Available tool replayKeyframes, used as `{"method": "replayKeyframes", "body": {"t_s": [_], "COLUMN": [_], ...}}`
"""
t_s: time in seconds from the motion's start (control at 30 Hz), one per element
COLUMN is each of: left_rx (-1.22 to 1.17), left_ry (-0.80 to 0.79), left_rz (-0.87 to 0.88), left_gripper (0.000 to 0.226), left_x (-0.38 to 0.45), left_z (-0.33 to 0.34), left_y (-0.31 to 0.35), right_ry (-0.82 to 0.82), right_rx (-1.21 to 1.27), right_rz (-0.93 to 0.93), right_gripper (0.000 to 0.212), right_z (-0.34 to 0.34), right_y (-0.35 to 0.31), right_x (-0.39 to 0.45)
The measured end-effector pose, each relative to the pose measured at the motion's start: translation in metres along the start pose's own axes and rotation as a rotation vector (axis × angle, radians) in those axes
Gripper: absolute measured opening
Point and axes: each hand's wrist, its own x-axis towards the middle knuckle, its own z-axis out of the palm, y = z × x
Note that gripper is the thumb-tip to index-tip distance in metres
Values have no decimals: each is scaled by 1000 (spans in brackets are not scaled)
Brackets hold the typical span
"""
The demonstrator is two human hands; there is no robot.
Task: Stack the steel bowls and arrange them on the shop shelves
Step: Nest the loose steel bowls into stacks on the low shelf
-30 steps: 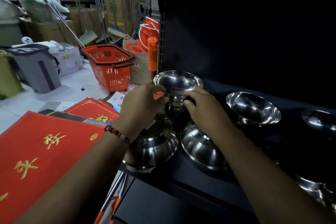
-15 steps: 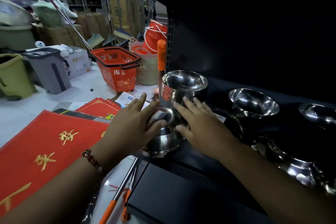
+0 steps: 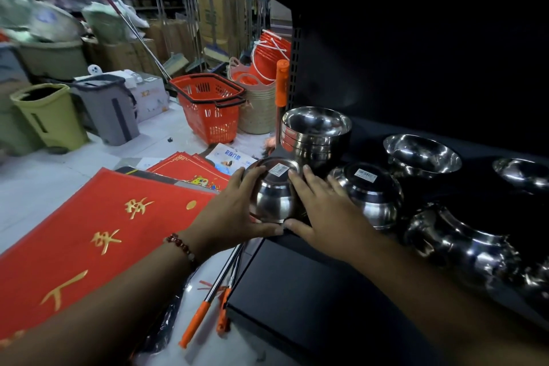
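An upside-down steel bowl (image 3: pixel 274 194) with a barcode sticker on its base sits at the front left corner of the black shelf (image 3: pixel 297 291). My left hand (image 3: pixel 234 211) cups its left side and my right hand (image 3: pixel 323 211) cups its right side; both grip it. Just behind it stands a stack of upright steel bowls (image 3: pixel 316 134). A second overturned bowl (image 3: pixel 370 190) with a sticker lies to the right. Further right, an upright bowl (image 3: pixel 421 154), another upright bowl (image 3: pixel 523 172) and larger overturned bowls (image 3: pixel 463 241) rest on the shelf.
A red mat with gold characters (image 3: pixel 89 235) lies left of the shelf. Orange-handled metal poles (image 3: pixel 214 291) lean below my hands. A red shopping basket (image 3: pixel 208 110), a woven basket (image 3: pixel 257 110), a grey bin (image 3: pixel 107 110) and a green bin (image 3: pixel 50 116) stand on the floor.
Both hands let go of the bowl stack at the back and came down onto the overturned bowl at the shelf's front corner, closing around its sides.
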Motion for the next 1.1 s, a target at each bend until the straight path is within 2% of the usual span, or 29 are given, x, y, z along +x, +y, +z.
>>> {"method": "replayKeyframes", "body": {"t_s": [0.27, 0.4, 0.53, 0.67, 0.83, 0.9, 1.03, 1.1], "left_rx": [-113, -205, -467, -648, -825, -855, -1067, -1106], "left_ry": [108, 193, 232, 128, 18, -46, -234, -333], "left_rz": [57, 105, 97, 102, 76, 57, -96, -181], "left_gripper": [114, 112, 96, 91, 85, 90, 110, 93], "left_x": [-5, -10, -17, -25, -30, -27, -20, -19], "left_z": [-2, -7, -16, -23, -23, -20, -9, -7], "left_y": [-2, -2, 12, 24, 39, 41, 48, 53], "right_ry": [-33, 51, 178, 282, 420, 437, 464, 483], "right_rx": [45, 101, 193, 335, 617, 748, 850, 847], "right_rz": [-40, -77, -70, -68, 31, 96, 161, 205], "right_gripper": [96, 102, 98, 88, 56, 44, 26, 21], "right_z": [-9, -12, -25, -37, -44, -45, -47, -50], "right_y": [0, 8, 14, 22, 34, 38, 42, 42], "right_x": [-9, -8, -13, -18, -26, -28, -30, -31]}}
